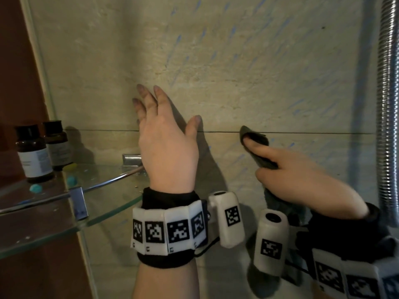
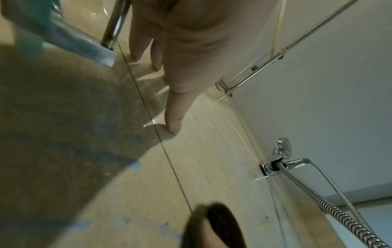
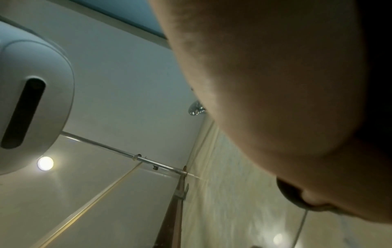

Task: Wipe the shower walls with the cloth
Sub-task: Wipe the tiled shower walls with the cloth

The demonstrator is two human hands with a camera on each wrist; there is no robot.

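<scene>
The beige tiled shower wall [image 1: 216,50] fills the head view and carries several blue streaks [image 1: 177,42]. My left hand [image 1: 164,130] lies flat on the wall with fingers spread, just right of the glass shelf; in the left wrist view its thumb [image 2: 174,115] touches the tile [image 2: 212,167]. My right hand [image 1: 302,180] holds a dark grey-green cloth [image 1: 257,147] against the wall at the tile joint, the index finger stretched over it. The cloth's lower end [image 1: 274,201] hangs under the palm. The right wrist view shows mostly my palm [image 3: 275,83] and a dark bit of cloth [image 3: 288,191].
A glass corner shelf [image 1: 108,190] with a chrome rail sits at the left and bears two brown bottles [image 1: 34,154] and small blue and yellow bits. A chrome shower hose [image 1: 386,104] hangs at the right edge. A hose bracket [image 2: 273,164] is fixed higher on the wall.
</scene>
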